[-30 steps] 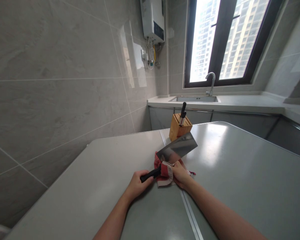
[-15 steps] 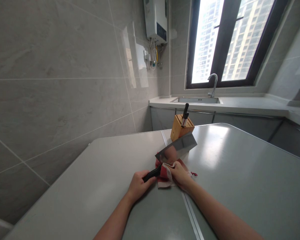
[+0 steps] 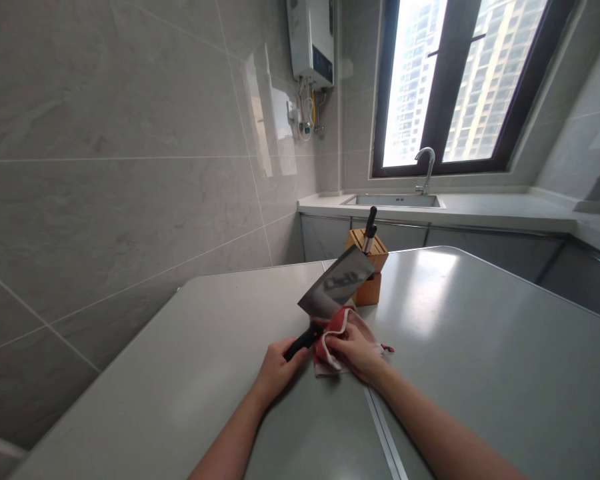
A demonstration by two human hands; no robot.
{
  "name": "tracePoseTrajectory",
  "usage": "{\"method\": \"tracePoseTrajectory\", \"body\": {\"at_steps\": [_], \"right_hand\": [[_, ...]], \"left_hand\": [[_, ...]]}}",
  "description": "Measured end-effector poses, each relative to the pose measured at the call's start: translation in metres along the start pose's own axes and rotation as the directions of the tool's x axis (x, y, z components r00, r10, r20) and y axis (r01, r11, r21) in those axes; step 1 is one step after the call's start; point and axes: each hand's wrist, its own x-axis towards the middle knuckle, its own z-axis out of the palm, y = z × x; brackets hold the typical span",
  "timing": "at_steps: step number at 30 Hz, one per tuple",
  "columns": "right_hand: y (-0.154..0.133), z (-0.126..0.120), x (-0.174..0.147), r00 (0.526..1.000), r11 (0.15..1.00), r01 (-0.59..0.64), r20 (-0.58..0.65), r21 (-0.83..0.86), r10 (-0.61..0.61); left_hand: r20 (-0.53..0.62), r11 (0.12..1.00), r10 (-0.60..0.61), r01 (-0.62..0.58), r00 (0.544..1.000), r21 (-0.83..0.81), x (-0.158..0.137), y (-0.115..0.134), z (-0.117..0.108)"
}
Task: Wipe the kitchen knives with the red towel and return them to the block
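My left hand (image 3: 275,367) is closed round the black handle of a cleaver (image 3: 336,281). The broad metal blade points away to the upper right, tilted, and covers part of the wooden knife block (image 3: 369,289). In my right hand (image 3: 354,352) is a bunched red and white cloth (image 3: 330,360), gripped just below the blade near the handle. Part of the cloth hangs down towards the table. Whether the cloth touches the blade I cannot tell.
Black-handled tools (image 3: 371,223) stand in the knife block. Under everything lies a pale table (image 3: 220,333) with a metal seam strip (image 3: 383,427). Behind it are a counter (image 3: 495,202), a sink (image 3: 397,200) and a faucet (image 3: 427,167); a tiled wall (image 3: 130,213) rises at left.
The blade has swung left and turned more steeply, uncovering more of the knife block's lower part. My right hand has shifted slightly left with the cloth, which is folded differently.
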Motion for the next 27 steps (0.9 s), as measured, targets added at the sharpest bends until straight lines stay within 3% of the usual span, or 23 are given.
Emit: {"method": "tracePoseTrajectory", "body": {"at_steps": [4,11,19,27], "right_hand": [[0.003,0.01,-0.002,1.0,1.0,-0.006,0.016,-0.009,0.006],[0.0,0.02,-0.008,0.996,0.992,0.079,0.046,-0.095,-0.074],[-0.006,0.028,-0.013,0.992,0.982,0.101,0.094,-0.161,-0.086],[-0.008,0.028,-0.012,0.986,0.981,0.125,0.125,-0.148,-0.107]], "left_hand": [[0.096,0.998,0.043,-0.046,0.994,0.038,-0.001,0.004,0.002],[0.144,0.993,0.122,-0.121,0.982,-0.011,-0.003,0.009,0.003],[0.111,0.987,0.089,-0.073,0.99,-0.141,-0.007,0.021,0.0],[0.107,0.991,0.083,-0.071,0.991,-0.116,-0.009,0.014,0.0]]}}
